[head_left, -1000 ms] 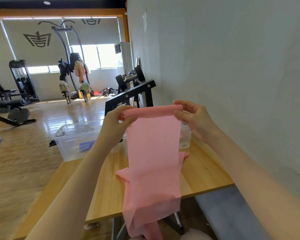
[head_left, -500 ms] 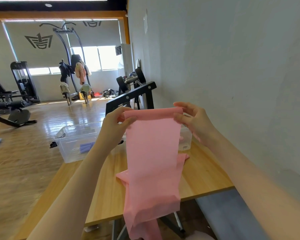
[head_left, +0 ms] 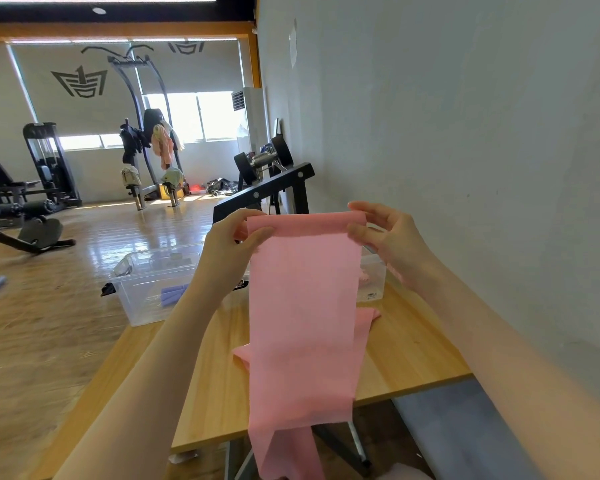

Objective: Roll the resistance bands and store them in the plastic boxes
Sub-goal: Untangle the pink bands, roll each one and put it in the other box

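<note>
Pink resistance band (head_left: 303, 306) hangs at centre frame, long axis vertical, its tail trailing past the wooden table (head_left: 406, 355) edge. Left hand (head_left: 231, 252) and right hand (head_left: 388, 239) each pinch a top corner — equally near. Clear plastic boxes (head_left: 146, 292) sit beyond, unobstructed; one holds a purple roll (head_left: 172, 295).

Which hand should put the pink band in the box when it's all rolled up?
Probably the right hand: the clear box holding pink rolls sits just under it. The left hand is nearer the box with purple rolls.
</note>
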